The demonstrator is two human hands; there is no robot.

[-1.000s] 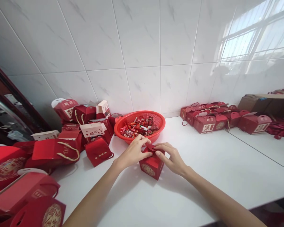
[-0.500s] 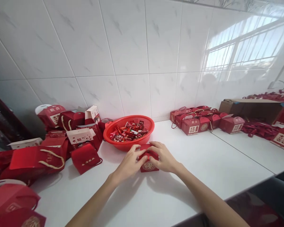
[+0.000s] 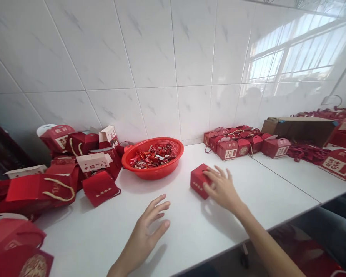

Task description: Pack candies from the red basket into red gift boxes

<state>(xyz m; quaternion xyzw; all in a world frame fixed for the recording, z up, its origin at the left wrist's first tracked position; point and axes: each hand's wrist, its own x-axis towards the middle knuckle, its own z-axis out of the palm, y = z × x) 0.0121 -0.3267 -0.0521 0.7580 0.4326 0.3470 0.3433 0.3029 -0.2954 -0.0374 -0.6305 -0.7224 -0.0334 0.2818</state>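
Note:
A small red gift box (image 3: 198, 181) with gold lettering on one side is tilted over the white table, right of centre. My right hand (image 3: 220, 186) grips it from its right side, some fingers spread beyond the box; where the thumb and index finger meet it is partly hidden. My left hand (image 3: 150, 227) is open and holds nothing, its fingers apart above the table, to the left of and nearer than the box. Behind it sits a red plastic basket (image 3: 152, 175) with wrapped candies (image 3: 154, 156) inside. Nearest on the left lies another red box (image 3: 100, 188) with a cord.
More red boxes and bags (image 3: 43, 192) are heaped along the left. Back right stand grouped red boxes (image 3: 233, 148), a cardboard carton (image 3: 300, 130) and dark red ribbons (image 3: 308, 154). A tiled wall (image 3: 155, 57) borders the white table (image 3: 89, 238).
Both hands were on the box in front of the basket. My left hand has let go and drawn back; my right hand has carried the box rightward and turned it.

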